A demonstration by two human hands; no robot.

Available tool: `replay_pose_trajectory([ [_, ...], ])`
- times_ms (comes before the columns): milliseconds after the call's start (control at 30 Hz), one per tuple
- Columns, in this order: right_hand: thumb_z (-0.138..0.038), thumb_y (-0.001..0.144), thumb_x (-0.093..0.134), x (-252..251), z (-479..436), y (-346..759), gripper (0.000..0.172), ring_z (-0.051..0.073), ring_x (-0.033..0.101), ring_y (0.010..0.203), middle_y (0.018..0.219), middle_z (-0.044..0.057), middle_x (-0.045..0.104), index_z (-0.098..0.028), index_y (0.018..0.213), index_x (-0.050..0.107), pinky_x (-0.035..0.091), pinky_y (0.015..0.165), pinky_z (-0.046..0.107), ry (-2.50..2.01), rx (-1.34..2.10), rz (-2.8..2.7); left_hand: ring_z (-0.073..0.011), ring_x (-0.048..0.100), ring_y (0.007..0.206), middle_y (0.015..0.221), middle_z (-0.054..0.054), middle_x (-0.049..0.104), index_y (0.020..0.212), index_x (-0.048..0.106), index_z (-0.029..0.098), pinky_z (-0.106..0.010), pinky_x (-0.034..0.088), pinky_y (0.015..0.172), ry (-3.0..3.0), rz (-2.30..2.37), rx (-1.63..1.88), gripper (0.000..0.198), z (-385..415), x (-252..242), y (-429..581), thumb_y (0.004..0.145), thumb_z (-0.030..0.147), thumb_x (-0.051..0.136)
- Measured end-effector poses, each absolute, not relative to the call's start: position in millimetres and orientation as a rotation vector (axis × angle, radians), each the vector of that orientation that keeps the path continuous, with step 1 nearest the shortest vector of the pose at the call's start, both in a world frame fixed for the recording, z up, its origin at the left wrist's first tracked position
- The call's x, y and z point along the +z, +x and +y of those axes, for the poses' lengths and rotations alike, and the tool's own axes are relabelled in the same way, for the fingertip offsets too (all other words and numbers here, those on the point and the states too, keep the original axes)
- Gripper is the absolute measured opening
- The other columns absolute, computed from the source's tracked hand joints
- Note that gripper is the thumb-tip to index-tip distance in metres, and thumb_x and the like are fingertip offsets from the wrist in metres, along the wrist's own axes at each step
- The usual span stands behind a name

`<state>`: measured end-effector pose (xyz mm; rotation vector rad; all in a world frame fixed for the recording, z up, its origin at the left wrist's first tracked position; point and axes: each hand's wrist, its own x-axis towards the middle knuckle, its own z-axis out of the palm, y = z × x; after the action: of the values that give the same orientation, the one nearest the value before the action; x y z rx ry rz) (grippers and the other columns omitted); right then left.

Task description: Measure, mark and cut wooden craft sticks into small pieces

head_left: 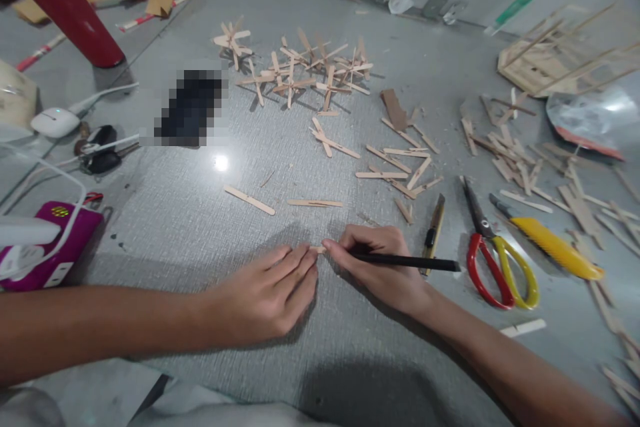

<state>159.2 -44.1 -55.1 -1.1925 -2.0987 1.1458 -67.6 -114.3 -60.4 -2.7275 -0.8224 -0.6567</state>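
Note:
My left hand (270,290) lies low over the grey table with its fingers together, pressing on a small wooden craft stick (320,250). Only a short end of that stick shows past the fingertips. My right hand (383,267) is closed around a slim black pen-like tool (407,260), which points back to the right; its tip is hidden. The right thumb reaches the exposed end of the stick. Just beyond the hands lie two loose craft sticks, one at the left (250,201) and a notched one (316,203) nearer the middle.
Right of my hand lie a box cutter (433,233), red-and-yellow scissors (493,260) and a yellow knife (555,240). Star-shaped stick assemblies (293,83) stand farther back. Loose sticks (513,153) pile at right. A purple power block (55,247) and mouse (55,122) are left.

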Motion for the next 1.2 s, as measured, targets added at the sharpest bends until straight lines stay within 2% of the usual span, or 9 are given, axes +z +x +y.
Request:
replay_pose_trajectory([
  [333,-0.036,0.098,0.066,-56.1,-43.5,159.7,0.046,0.009,0.036,0.046,0.049,-0.007,0.043,-0.021,0.058,0.048,0.028,0.046,0.027,-1.168,1.154,-2.101,-0.0311,0.076,0.112,0.120,-0.024,0.076,0.115,0.071,-0.004,-0.041,0.060,0.100,-2.734,-0.819,-0.666,0.027,-114.6,-60.9,-67.8,0.099,0.012,0.058],
  [600,-0.028,0.097,0.062,-56.6,-42.9,159.5,0.045,0.010,0.035,0.046,0.048,-0.006,0.040,-0.023,0.057,0.042,0.028,0.046,0.028,-1.166,1.050,-2.107,-0.0324,0.074,0.115,0.121,-0.025,0.076,0.115,0.071,-0.005,-0.041,0.058,0.103,-2.743,-0.816,-0.658,0.027,-115.3,-63.3,-68.8,0.097,0.012,0.060],
  [1200,-0.029,0.098,0.062,-55.9,-43.4,158.4,0.045,0.010,0.035,0.046,0.048,-0.007,0.041,-0.023,0.057,0.043,0.029,0.047,0.028,-1.168,1.072,-2.104,-0.0306,0.076,0.112,0.118,-0.024,0.077,0.113,0.072,-0.004,-0.040,0.059,0.103,-2.729,-0.811,-0.672,0.027,-114.3,-62.1,-67.9,0.099,0.010,0.054],
])
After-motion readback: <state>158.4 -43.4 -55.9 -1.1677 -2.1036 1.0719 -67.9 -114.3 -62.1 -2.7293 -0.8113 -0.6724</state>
